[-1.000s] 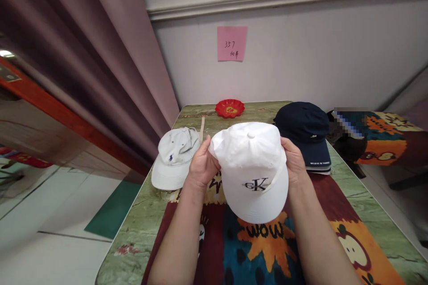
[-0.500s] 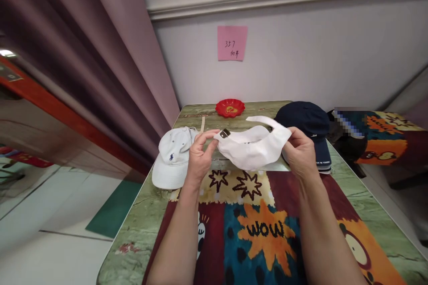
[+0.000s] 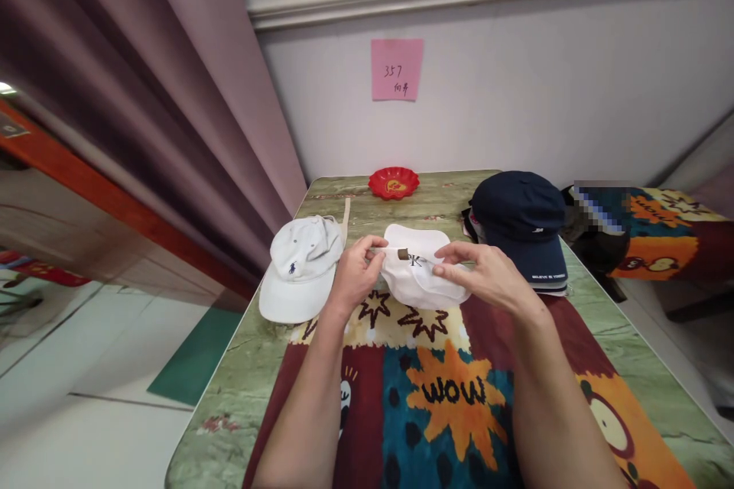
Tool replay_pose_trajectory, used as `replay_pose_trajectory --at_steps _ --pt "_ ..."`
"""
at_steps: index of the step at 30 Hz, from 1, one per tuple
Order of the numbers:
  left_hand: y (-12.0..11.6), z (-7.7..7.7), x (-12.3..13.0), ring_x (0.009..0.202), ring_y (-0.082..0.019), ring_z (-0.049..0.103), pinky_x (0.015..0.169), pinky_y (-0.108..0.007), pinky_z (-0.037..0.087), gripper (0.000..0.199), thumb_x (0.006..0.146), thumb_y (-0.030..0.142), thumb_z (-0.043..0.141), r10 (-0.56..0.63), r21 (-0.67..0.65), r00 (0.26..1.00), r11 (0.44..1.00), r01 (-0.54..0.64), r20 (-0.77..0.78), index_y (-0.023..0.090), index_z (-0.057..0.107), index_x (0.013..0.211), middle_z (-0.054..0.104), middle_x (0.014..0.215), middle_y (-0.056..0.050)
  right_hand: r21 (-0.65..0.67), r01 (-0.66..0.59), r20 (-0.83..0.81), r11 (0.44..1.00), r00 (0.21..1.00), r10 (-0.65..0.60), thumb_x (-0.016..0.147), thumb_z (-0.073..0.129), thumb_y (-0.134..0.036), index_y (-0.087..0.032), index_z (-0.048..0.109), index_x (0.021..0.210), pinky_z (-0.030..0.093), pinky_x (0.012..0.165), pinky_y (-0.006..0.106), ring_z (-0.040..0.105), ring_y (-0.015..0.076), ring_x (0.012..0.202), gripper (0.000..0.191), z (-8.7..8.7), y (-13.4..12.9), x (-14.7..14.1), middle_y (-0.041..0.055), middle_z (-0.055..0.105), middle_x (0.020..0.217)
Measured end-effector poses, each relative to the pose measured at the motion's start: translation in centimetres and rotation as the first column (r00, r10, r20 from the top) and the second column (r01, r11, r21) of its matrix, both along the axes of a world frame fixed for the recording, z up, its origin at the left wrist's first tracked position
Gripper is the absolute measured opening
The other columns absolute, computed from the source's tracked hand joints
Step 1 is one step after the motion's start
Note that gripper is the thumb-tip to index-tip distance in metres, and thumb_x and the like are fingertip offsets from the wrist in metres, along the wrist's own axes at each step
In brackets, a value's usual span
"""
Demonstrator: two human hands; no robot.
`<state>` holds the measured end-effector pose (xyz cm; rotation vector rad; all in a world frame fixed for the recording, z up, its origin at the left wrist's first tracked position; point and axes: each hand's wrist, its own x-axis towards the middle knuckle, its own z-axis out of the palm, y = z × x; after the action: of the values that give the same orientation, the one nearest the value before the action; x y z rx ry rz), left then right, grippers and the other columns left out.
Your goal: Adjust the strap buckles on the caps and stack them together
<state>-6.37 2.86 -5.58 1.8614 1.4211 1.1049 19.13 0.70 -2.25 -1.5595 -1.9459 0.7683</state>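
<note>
Between my hands is a white baseball cap [image 3: 424,290], its back strap side facing me and its brim pointing away. Dark letters show near its middle. My left hand [image 3: 360,273] pinches the left end of the strap, beside a brownish metal buckle [image 3: 403,254]. With thumb and index finger nearly together, my right hand [image 3: 487,273] grips the cap's strap on the right; the exact contact is partly hidden. Left of my left hand lies a pale cap [image 3: 301,267] with a small dark logo and a loose beige strap [image 3: 347,214].
Navy caps [image 3: 519,214] are stacked at the table's right side. A red scalloped dish [image 3: 394,183] stands at the back. A colourful patterned cloth [image 3: 355,367] covers the table's near middle. A pink note [image 3: 397,70] is on the wall behind.
The two strap ends have come together at the buckle. My right hand has moved left, toward my left hand, and the cap is lower and tilted, its brim and letters now visible.
</note>
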Motion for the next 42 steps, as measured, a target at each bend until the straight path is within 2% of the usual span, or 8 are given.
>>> replay_pose_trajectory --at_steps 4,9,12,17,20,26,33,42 --pt "-0.7 1.2 0.3 0.075 -0.013 0.06 0.062 -0.024 0.046 0.02 0.09 0.02 0.058 -0.039 0.03 0.999 0.999 0.039 0.014 0.019 0.068 0.106 0.07 0.102 -0.005 0.015 -0.027 0.163 1.0 0.986 0.024 0.076 0.077 -0.062 -0.03 0.079 0.093 0.037 0.062 0.028 0.067 0.0185 0.07 0.036 0.7 -0.9 -0.6 -0.002 0.077 0.082" --pt "-1.2 2.0 0.3 0.072 -0.012 0.059 0.064 -0.024 0.047 0.027 0.087 0.024 0.071 -0.163 0.094 0.984 0.981 0.169 -0.069 0.021 0.068 0.114 0.067 0.102 -0.003 0.041 -0.064 0.234 0.997 0.971 0.052 0.085 0.073 -0.043 -0.032 0.08 0.089 0.037 0.064 0.028 0.067 0.0188 0.072 0.014 0.8 -1.2 -1.4 -0.0024 0.077 0.079" --pt "-1.2 1.7 0.4 0.073 -0.013 0.059 0.068 -0.026 0.049 0.033 0.085 0.025 0.076 -0.16 0.17 0.979 0.969 0.18 -0.124 0.023 0.067 0.117 0.067 0.102 -0.003 0.105 -0.003 0.144 0.994 0.989 -0.012 0.09 0.065 -0.034 -0.029 0.079 0.099 0.042 0.068 0.029 0.07 0.0199 0.079 0.017 0.7 -1.2 -1.6 0.0003 0.079 0.089" --pt "-1.2 1.5 0.9 0.076 -0.013 0.059 0.075 -0.028 0.049 0.022 0.086 0.021 0.074 -0.093 0.277 0.984 0.952 0.132 -0.15 0.021 0.068 0.108 0.066 0.103 -0.004 0.203 0.111 -0.129 0.973 0.988 -0.086 0.091 0.059 -0.031 -0.023 0.072 0.121 0.048 0.07 0.03 0.072 0.0215 0.08 0.033 0.3 -1.0 -2.1 0.0056 0.079 0.099" --pt "-1.5 1.9 1.0 0.075 -0.015 0.057 0.074 -0.028 0.047 0.024 0.083 0.024 0.077 -0.049 0.231 0.983 0.969 0.09 -0.177 0.021 0.066 0.104 0.063 0.093 -0.002 0.181 0.108 -0.211 0.977 0.975 -0.069 0.092 0.055 -0.031 -0.022 0.073 0.109 0.047 0.064 0.029 0.069 0.0194 0.067 0.027 0.1 -0.9 -2.6 0.0044 0.077 0.088" --pt "-1.7 2.0 1.5 0.076 -0.017 0.057 0.071 -0.027 0.043 0.019 0.084 0.023 0.074 -0.093 0.145 0.966 0.981 0.131 -0.242 0.023 0.064 0.1 0.058 0.08 0.002 0.186 0.137 -0.163 0.973 0.981 -0.107 0.091 0.053 -0.032 -0.022 0.07 0.09 0.038 0.058 0.027 0.06 0.0175 0.062 0.019 0.3 -1.0 -3.5 0.0024 0.072 0.077" --pt "-1.8 1.5 2.0 0.077 -0.016 0.06 0.07 -0.027 0.042 0.008 0.089 0.018 0.066 -0.042 0.253 0.935 0.957 0.139 -0.353 0.021 0.063 0.097 0.065 0.087 -0.001 0.133 0.113 -0.272 0.985 0.959 -0.074 0.092 0.059 -0.048 -0.022 0.075 0.088 0.04 0.059 0.025 0.06 0.0175 0.066 0.031 -0.1 -0.9 -3.7 0.0019 0.07 0.074" --pt "-2.0 1.3 2.2 0.094 -0.02 0.07 0.081 -0.029 0.051 0.019 0.1 0.026 0.051 -0.099 0.298 0.928 0.93 0.214 -0.358 0.023 0.067 0.11 0.073 0.102 -0.008 0.096 0.048 -0.389 0.994 0.921 -0.007 0.091 0.062 -0.046 -0.02 0.08 0.093 0.046 0.071 0.027 0.069 0.0222 0.083 0.031 -2.6 0.5 -4.9 0.0038 0.078 0.088"
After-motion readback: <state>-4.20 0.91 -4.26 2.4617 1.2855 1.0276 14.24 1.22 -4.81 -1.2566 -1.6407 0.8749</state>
